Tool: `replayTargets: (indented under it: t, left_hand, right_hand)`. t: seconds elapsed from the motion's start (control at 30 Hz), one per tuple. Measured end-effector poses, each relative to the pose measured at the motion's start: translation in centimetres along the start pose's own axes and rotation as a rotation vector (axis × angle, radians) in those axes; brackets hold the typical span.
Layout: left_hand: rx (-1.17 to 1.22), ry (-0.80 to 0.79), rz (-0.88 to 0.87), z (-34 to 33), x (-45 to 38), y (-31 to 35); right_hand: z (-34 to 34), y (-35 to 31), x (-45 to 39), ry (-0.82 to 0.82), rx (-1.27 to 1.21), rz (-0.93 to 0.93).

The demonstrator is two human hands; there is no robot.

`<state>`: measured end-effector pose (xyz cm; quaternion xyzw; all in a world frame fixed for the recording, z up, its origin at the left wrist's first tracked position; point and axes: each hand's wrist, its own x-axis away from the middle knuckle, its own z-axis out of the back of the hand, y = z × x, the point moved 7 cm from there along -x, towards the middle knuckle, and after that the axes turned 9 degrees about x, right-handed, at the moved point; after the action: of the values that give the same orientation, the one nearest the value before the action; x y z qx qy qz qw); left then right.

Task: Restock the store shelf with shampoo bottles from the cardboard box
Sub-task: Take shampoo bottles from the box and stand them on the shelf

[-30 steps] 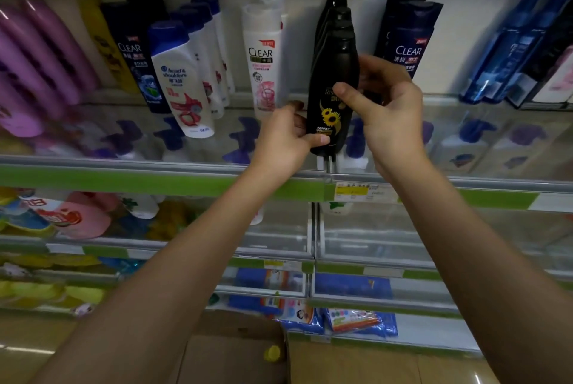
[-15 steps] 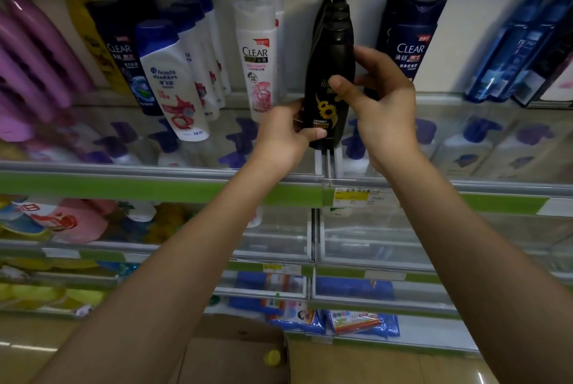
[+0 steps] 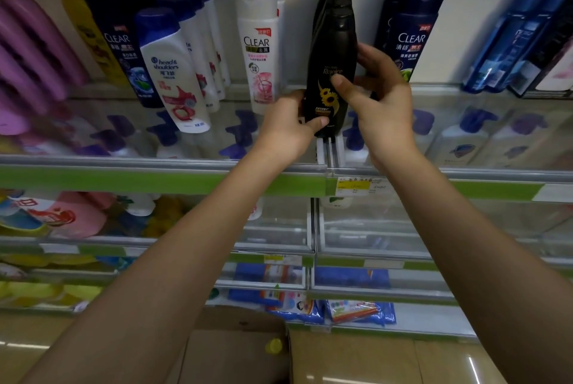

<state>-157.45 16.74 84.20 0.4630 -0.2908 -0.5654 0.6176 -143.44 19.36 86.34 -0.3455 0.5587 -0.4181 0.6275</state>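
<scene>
A black shampoo bottle with a sunflower label stands upright at the front of a row of like black bottles on the upper shelf. My left hand grips its lower left side, thumb across the bottom of the label. My right hand holds its right side, thumb pressed on the label's middle and fingers curled behind. The cardboard box lies open on the floor below, with a yellow cap visible inside it.
White Clear bottles stand left of the black row, dark blue Clear bottles right of it. Head & Shoulders bottles and purple ones fill the left, blue ones the far right. Clear plastic dividers front the lower shelves.
Both hands have moved the black bottle slightly back and upright into its row. My right thumb has shifted onto the middle of the label.
</scene>
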Motion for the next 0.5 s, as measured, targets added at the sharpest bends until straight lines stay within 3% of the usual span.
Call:
replayTargets:
  t: [0.17, 0.3, 0.5]
  left_hand:
    - [-0.033, 0.019, -0.022, 1.1, 2.2, -0.4]
    - [0.102, 0.064, -0.091, 3.3, 5.6, 0.1]
    - [0.298, -0.047, -0.092, 5.9, 13.3, -2.2]
  right_hand:
    - [0.8, 1.2, 2.4, 0.055, 0.019, -0.103]
    - [1.1, 0.0, 4.7, 0.091, 0.067, -0.120]
    - [-0.4, -1.7, 11.8, 0.167, 0.083, -0.116]
